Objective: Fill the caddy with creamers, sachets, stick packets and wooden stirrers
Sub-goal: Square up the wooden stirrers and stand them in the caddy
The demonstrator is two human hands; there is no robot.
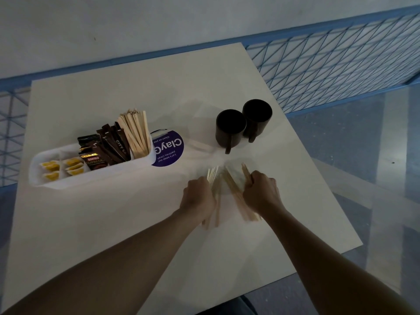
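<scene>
A white caddy [95,176] lies at the left of the table. It holds yellow creamers [52,170], dark sachets [94,155], brown stick packets [113,144] and a bunch of wooden stirrers [136,130] standing at its right end. In front of me, loose wooden stirrers [234,192] lie on the table between my hands. My left hand [200,196] is closed around a few stirrers at their left side. My right hand [261,192] is closed around a few on the right side.
Two dark mugs [230,128] [256,117] stand side by side behind the loose stirrers. A round purple sticker [169,148] lies right of the caddy. The white table [113,223] ends at right and near edges; blue mesh railing [329,64] runs behind.
</scene>
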